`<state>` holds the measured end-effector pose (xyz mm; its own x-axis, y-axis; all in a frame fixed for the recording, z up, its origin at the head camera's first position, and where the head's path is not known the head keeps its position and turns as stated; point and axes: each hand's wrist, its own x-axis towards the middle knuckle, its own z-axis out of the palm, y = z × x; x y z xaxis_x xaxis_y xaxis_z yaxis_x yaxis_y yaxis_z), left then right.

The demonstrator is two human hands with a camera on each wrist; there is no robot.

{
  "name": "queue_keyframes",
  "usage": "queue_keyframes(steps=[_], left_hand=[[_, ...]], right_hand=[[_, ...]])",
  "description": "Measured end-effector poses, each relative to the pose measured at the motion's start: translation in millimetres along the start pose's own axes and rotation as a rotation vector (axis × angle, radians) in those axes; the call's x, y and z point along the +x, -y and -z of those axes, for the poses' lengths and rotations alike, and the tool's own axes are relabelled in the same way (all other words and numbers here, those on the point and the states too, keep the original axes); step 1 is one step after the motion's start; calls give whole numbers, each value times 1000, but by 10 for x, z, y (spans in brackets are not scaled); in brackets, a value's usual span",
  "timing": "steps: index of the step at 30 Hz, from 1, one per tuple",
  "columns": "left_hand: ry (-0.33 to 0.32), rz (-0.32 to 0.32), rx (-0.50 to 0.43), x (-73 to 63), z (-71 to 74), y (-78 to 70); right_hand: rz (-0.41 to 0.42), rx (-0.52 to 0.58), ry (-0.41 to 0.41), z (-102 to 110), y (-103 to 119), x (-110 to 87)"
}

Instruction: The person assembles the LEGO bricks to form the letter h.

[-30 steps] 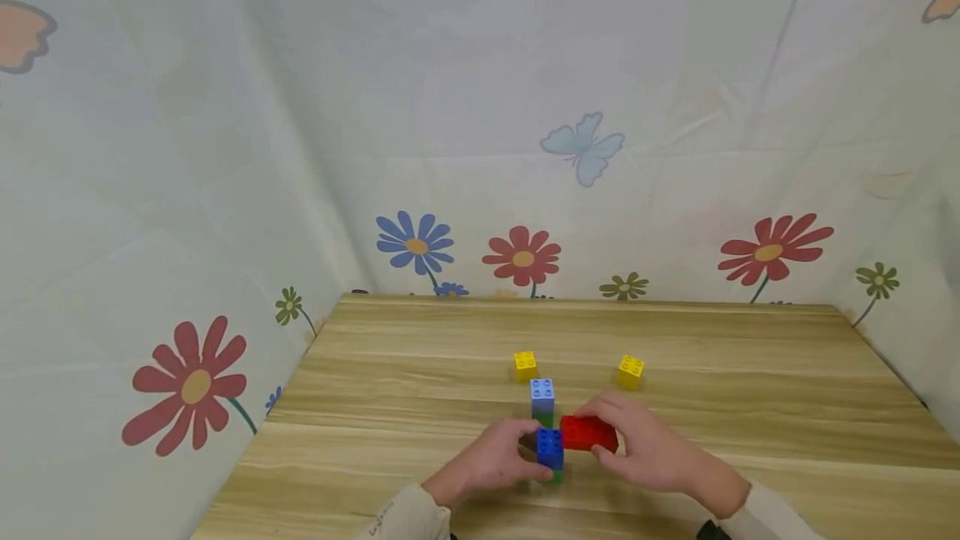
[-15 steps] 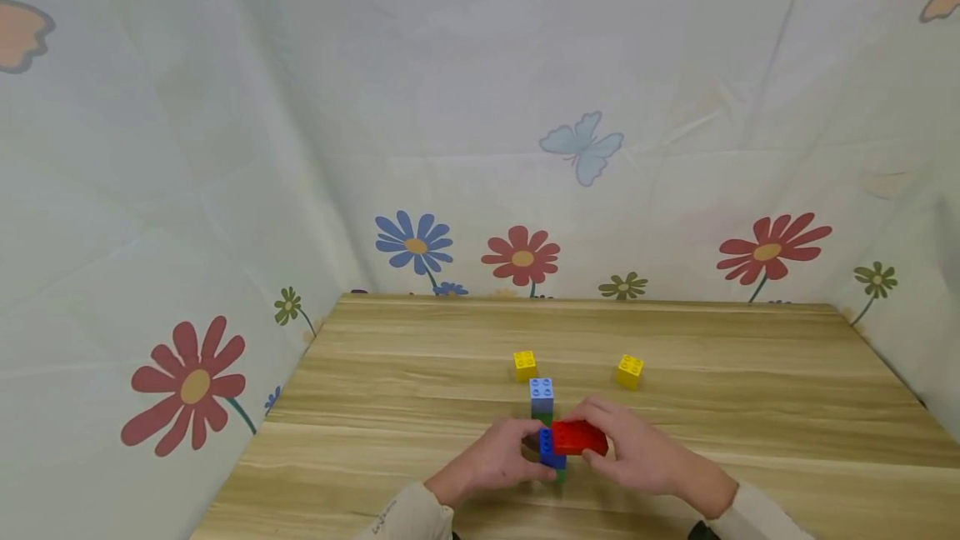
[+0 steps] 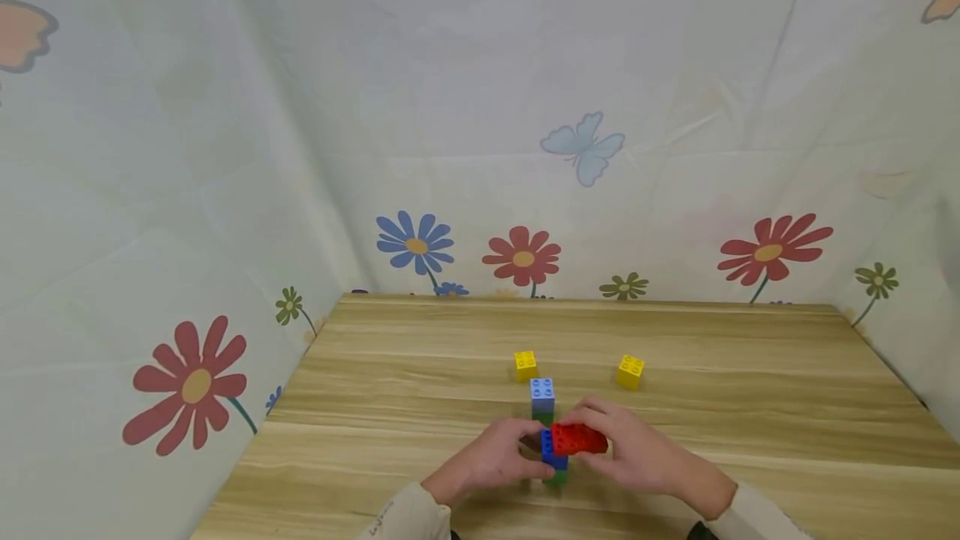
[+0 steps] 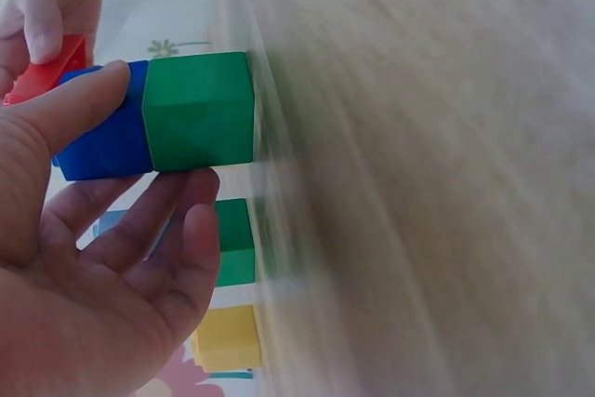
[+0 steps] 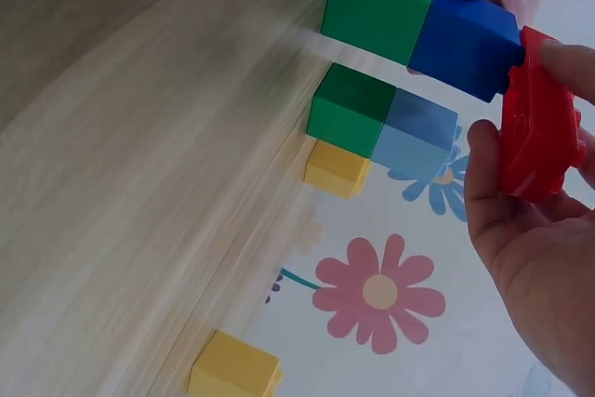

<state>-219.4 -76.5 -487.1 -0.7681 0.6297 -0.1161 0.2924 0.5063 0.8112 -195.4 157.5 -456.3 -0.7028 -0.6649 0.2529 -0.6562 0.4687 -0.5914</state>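
Note:
In the head view my left hand point(image 3: 501, 453) grips a dark blue brick point(image 3: 554, 458) between thumb and fingers. That blue brick sits on a green brick point(image 4: 199, 111), which stands on the table. My right hand point(image 3: 636, 450) pinches a longer red brick point(image 3: 579, 439) by its sides. One end of the red brick lies over the top of the blue one, as the right wrist view shows, and its other end juts out to the right. Whether its studs are fully pressed in, I cannot tell.
Just behind stands a light blue brick point(image 3: 542, 395) on a green brick point(image 5: 350, 111). Two small yellow bricks sit farther back, a left yellow brick point(image 3: 526, 366) and a right yellow brick point(image 3: 631, 372). A flowered cloth point(image 3: 450, 107) hangs behind the wooden table point(image 3: 375, 373).
My right hand has brought the red brick leftward, from beside the blue brick to over its top. Over the last half second both hands have barely moved. The left hand keeps its grip.

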Motion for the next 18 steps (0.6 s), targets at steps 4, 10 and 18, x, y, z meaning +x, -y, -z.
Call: queue_keyframes(steps=[4,10,18], left_hand=[[-8,-3,-1,1,-7,0],[-19,-15,-12,5,-26,20],[-32,-32,-15,-2,-23,6]], right_hand=[[14,-9,-19,-6,10,7],[26,6,-24,-8,11,16],[38,16,-18,-57,10,48]])
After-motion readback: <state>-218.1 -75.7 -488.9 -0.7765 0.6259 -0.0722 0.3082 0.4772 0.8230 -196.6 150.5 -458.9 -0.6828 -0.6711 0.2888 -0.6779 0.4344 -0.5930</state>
